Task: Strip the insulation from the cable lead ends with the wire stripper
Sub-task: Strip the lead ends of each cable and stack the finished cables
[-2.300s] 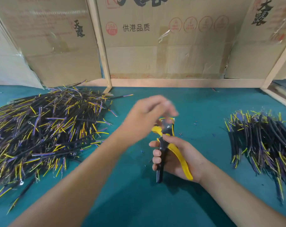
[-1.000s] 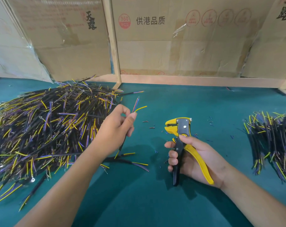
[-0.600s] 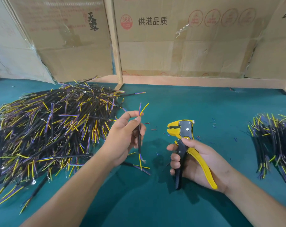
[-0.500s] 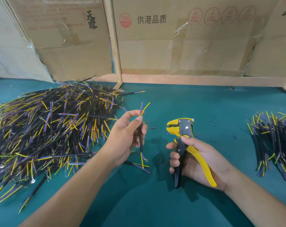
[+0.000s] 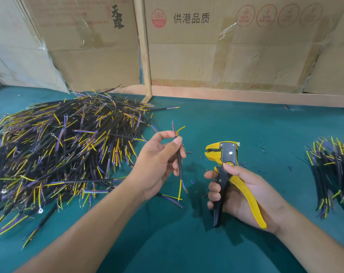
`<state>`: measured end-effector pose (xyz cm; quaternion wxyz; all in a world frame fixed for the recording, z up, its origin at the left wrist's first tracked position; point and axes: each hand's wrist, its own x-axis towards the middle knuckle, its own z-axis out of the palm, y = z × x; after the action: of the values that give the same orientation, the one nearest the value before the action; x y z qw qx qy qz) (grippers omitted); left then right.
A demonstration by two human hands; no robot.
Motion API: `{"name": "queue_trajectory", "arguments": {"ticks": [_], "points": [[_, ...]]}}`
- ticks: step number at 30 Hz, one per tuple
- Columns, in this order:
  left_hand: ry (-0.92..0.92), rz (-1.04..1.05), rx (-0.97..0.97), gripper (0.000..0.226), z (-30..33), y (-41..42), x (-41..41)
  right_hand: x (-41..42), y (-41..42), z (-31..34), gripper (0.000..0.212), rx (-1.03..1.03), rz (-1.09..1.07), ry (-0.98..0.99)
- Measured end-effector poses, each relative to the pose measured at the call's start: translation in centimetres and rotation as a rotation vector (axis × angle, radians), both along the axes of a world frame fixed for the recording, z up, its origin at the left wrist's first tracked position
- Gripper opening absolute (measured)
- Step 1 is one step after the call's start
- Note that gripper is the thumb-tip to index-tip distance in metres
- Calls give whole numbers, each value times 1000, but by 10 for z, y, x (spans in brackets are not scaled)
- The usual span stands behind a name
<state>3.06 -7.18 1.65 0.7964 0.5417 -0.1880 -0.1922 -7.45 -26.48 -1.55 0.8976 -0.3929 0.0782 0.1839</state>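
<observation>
My left hand (image 5: 157,164) pinches a short black cable (image 5: 180,164) and holds it upright above the table. Yellow and purple leads fan out of the cable's top end above my fingertips, and more leads hang from its lower end. My right hand (image 5: 240,192) grips the handles of the yellow and black wire stripper (image 5: 225,160), whose jaws point left toward the cable, a short gap away. The jaws hold nothing.
A big heap of black cables (image 5: 55,154) with yellow and purple leads covers the left of the green table (image 5: 186,243). A smaller bundle of cables (image 5: 332,174) lies at the right edge. Bits of insulation (image 5: 262,149) dot the cloth. Cardboard boxes (image 5: 206,46) stand behind.
My left hand left the stripper, picked a cable from the left heap and brought it upright beside the stripper. My right hand has kept the stripper in place.
</observation>
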Motion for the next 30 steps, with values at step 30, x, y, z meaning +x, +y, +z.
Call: {"name": "queue_trajectory", "arguments": {"ticks": [30], "points": [[147, 81, -11, 5, 2, 4, -2, -4, 4, 3, 47, -17, 0, 7]]}}
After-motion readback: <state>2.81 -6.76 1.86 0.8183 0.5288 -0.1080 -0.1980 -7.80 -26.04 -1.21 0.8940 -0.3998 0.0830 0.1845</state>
